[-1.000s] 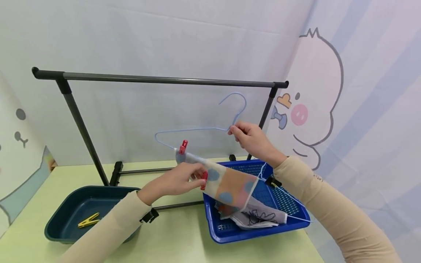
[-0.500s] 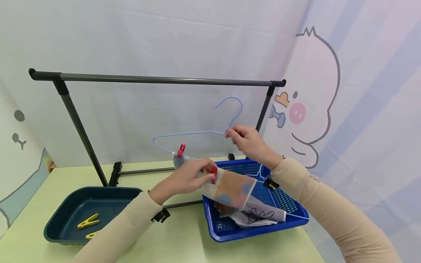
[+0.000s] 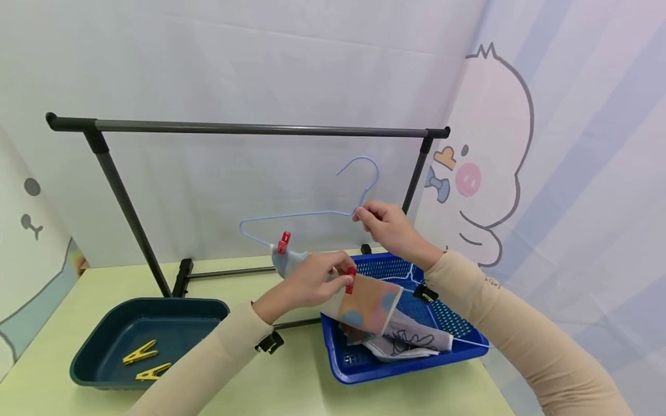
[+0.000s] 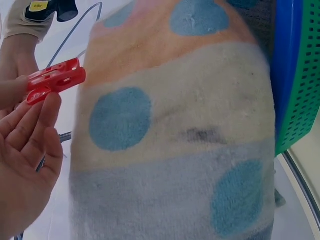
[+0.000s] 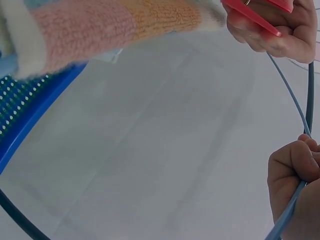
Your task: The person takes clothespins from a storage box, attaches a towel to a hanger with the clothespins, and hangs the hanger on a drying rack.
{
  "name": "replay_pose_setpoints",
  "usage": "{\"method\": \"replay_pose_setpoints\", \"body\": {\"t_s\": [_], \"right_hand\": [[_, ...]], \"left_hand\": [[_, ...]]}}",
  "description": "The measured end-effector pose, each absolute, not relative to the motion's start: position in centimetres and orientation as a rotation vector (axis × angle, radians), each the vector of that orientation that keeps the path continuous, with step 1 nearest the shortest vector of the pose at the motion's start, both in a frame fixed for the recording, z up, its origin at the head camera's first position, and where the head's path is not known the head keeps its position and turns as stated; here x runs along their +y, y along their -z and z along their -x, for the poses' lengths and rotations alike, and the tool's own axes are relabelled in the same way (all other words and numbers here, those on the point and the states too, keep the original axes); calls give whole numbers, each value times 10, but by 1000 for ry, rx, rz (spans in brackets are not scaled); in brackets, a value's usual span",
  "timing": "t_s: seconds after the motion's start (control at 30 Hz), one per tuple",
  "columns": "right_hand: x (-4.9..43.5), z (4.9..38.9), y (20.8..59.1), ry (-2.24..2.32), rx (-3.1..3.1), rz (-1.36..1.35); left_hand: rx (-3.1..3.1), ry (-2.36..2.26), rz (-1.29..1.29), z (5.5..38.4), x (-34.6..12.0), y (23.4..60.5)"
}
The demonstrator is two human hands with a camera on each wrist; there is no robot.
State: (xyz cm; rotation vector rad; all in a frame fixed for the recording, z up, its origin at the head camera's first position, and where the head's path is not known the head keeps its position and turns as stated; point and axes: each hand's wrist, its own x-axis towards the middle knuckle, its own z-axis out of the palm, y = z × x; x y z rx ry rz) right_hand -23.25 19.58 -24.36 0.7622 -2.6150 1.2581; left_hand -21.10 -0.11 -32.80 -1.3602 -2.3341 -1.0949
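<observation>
A light blue wire hanger (image 3: 296, 215) is held at its neck, below the hook, by my right hand (image 3: 387, 226). Over its lower bar hangs a small towel (image 3: 372, 297) with pastel bands and blue dots. One red clothespin (image 3: 283, 242) grips the towel's left end. My left hand (image 3: 312, 282) pinches a second red clothespin (image 3: 351, 281) at the towel's upper edge. In the left wrist view this clothespin (image 4: 57, 79) meets the towel's edge; whether it bites the cloth I cannot tell. Both hands also show in the right wrist view, the right hand (image 5: 295, 187) below.
A dark metal rack (image 3: 260, 128) stands behind the hands. On the right, a blue basket (image 3: 338, 370) holds a grey cloth (image 3: 413, 338) and another hanger (image 3: 470, 342). A dark green tub (image 3: 83, 358) on the left contains yellow clothespins (image 3: 140, 351).
My left hand has shifted right along the towel's upper edge with its red clothespin. The hanger and my right hand have sunk slightly and drifted a little left in view.
</observation>
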Motion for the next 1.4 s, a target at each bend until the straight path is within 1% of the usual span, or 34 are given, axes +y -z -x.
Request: {"method": "replay_pose_setpoints", "body": {"t_s": [0.27, 0.83, 1.4], "right_hand": [[198, 231, 246, -1328, -2619, -755], [193, 233, 245, -1380, -2610, -768], [194, 233, 248, -1495, -2634, -753]], "left_hand": [[-2320, 1199, 1344, 213, 8, 331], [-2234, 1283, 1426, 215, 28, 332], [-2250, 1309, 1379, 213, 33, 332]]}}
